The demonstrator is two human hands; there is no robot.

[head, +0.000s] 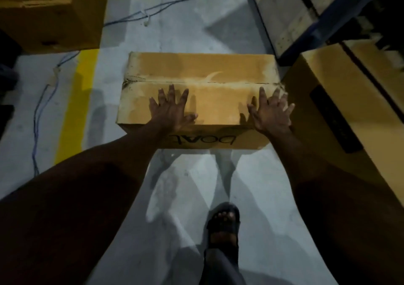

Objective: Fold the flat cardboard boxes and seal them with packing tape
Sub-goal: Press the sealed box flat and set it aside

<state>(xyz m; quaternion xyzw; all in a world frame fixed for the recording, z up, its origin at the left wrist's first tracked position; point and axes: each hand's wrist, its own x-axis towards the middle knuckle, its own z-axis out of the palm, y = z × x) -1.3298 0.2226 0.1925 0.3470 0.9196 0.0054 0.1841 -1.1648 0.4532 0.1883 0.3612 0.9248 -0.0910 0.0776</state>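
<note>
Floor of grey concrete (185,33) carries a closed brown rectangular cardboard box (196,77), on whose near top flap the left hand (172,112) and right hand (271,114) press flat, fingers spread, gripping nothing.

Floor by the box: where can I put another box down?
Bare floor lies between the box and the sandalled foot, beyond the box up to the blue cable, and in a strip beside the yellow line. The right is crowded: a bigger box and blue rack stand close.

Both hands (172,110) on box (201,75), floor (175,33) beneath
</note>
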